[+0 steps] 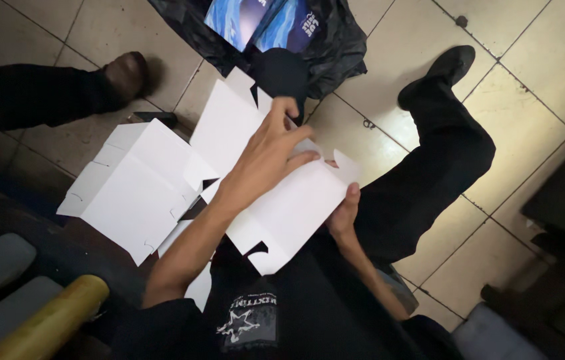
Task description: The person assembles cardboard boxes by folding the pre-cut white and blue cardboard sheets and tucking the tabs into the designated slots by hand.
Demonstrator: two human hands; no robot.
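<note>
at the centre of the frame a flat white box blank [296,207] is held over the lap. the left hand [269,157] is laid on its upper face with fingers spread. its right edge is pinched by the right hand [344,217]. more white blanks [139,187] are seen at centre left, a black bag [336,47] at the top.

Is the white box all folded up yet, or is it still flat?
Not folded yet. The white cardboard blank is mostly flat, tabs sticking out. The left hand presses on top while the right hand grips its edge, so folding is only starting. More flat white blanks lie beside it, unfolded. No finished box shows; the black bag on the tiled floor holds blue printed packs.
</note>
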